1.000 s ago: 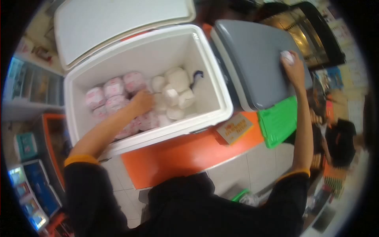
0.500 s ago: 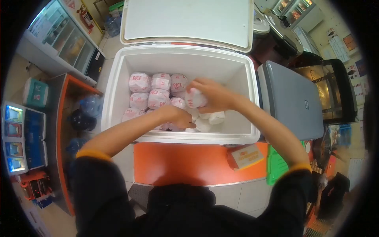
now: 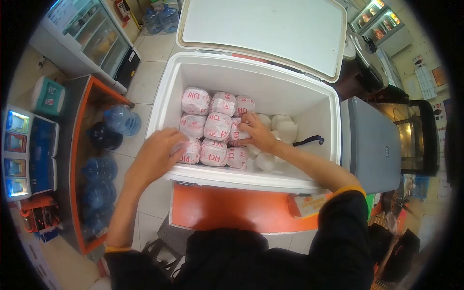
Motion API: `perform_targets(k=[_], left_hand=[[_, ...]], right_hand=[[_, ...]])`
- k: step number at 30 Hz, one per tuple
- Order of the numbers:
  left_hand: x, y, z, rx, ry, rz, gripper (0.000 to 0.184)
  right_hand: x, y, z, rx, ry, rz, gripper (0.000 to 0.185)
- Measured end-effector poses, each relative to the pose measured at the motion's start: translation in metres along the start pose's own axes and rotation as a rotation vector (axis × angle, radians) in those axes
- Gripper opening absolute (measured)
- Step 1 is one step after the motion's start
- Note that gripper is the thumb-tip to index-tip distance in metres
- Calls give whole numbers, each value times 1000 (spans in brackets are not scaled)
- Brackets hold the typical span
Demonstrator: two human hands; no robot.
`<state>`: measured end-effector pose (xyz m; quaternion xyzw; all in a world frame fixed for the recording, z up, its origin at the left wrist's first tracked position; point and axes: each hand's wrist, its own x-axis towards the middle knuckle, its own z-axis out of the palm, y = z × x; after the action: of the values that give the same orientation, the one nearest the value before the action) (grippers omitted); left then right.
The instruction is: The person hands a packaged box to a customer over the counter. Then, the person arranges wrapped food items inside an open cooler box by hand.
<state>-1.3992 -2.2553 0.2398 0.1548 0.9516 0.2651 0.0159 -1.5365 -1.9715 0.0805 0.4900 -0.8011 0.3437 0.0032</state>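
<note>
Several paper-wrapped rice packs [image 3: 217,126] with red "RICE" print sit in rows in the left part of a white cooler box [image 3: 309,92]. My left hand [image 3: 157,153] reaches over the box's left front rim, its fingers apart against the side of the front-left rice pack [image 3: 190,151]. My right hand [image 3: 261,136] has its thumb and fingers around a rice pack [image 3: 235,131] in the right column, middle row. Plain white bundles [image 3: 286,131] lie lower in the box, to the right of my right hand. A dark blue handle or strap [image 3: 309,140] rests beside them.
The cooler's lid [image 3: 266,31] stands raised at the back. A grey closed container [image 3: 379,140] is on the right. In front are an orange surface [image 3: 217,208] and a printed carton [image 3: 307,205]. Water jugs [image 3: 122,120] stand on the left shelf unit [image 3: 76,169].
The pack my right hand held up now sits among the others in the right column. My left hand has moved left to the front-left pack. The view has shifted and turned.
</note>
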Motion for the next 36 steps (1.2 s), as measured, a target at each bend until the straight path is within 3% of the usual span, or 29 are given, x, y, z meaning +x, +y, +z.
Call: perform_targets(k=[3,5,6,8,9,11,12,14,15,17,18,20,22,24,26,28,29,31,32,34,36], left_hand=[[16,-13,5,73,-43,-54,23],[22,-19,11,243,-188,-9,33],[27,-24,13,238,-191,-2,33],[39,-33,14,172,-522,26,43],[46,-35,14,169,-524,34,43],[63,-34,13,266,-770,15,52],[73,-31,12,265,-773,20,52],[92,-14,2,481,-1072,-41,60],[91,-16,-1,484,-1078,-38,60],[90,-23,-7,253,-857,143,62],[95,-22,-4,257,-868,148,62],[107,-11,5,-58,-660,237,60],[116,8,34,-206,-584,209,58],[121,16,64,-391,-513,187,57],[122,19,83,-418,-466,169,56],[115,35,76,-311,-343,111,44],[115,36,68,-313,-345,111,44],[110,29,54,32,39,359,34],[107,24,41,45,57,320,30],[97,6,21,47,72,239,25],[83,-12,6,36,75,200,23]], right_hand=[[14,-5,-28,-68,-69,-93,29],[17,-4,-45,-140,-118,-162,27],[17,-3,-52,-72,-97,-89,28],[13,-1,-59,-10,-77,-4,30],[12,0,-61,-5,-32,95,29],[6,0,-62,-3,15,200,28],[3,-1,-60,38,-7,283,27],[-1,-7,-60,82,-25,371,26],[-3,-12,-62,139,-68,433,26],[-5,-14,-65,203,-101,501,26],[-4,-11,-66,265,-100,565,28],[0,-22,-73,335,-96,628,30],[4,-46,-91,956,-133,743,40],[-4,-67,-92,901,-188,716,42],[-15,-70,-84,850,-235,693,44],[-32,-56,-64,1122,-153,915,44],[-36,-57,-59,1122,-153,919,44],[-39,-59,-46,1213,-181,1164,31],[-42,-54,-38,1211,-182,1166,31],[-47,-44,-25,887,-387,1005,20],[-43,-50,-26,761,-380,930,14]])
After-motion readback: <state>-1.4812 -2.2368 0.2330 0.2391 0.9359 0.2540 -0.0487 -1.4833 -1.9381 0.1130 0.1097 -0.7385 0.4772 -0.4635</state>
